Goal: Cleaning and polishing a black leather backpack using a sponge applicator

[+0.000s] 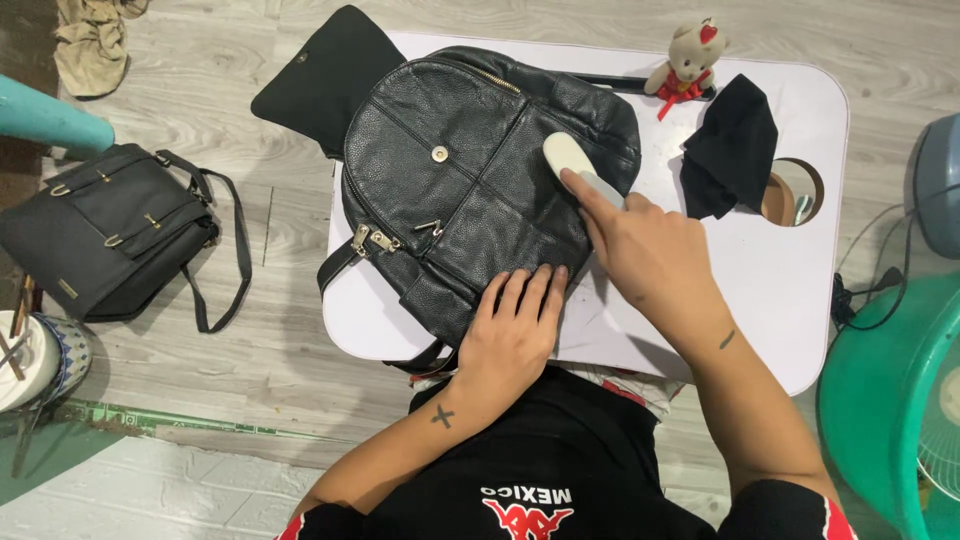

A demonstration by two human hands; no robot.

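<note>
Backpack (460, 180): your left hand (515, 335) lies spread on its near edge, your right hand (640, 250) pinching a white sponge (580, 165) against it. Press unevenly and the sponge may skid off.

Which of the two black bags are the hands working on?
The leather backpack on the white table; the other bag lies untouched on the floor.

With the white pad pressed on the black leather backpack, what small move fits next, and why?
Probably a short stroke of the white pad across the backpack: the right hand presses it down there, and the left hand lies flat on the lower edge, steadying it.
</note>
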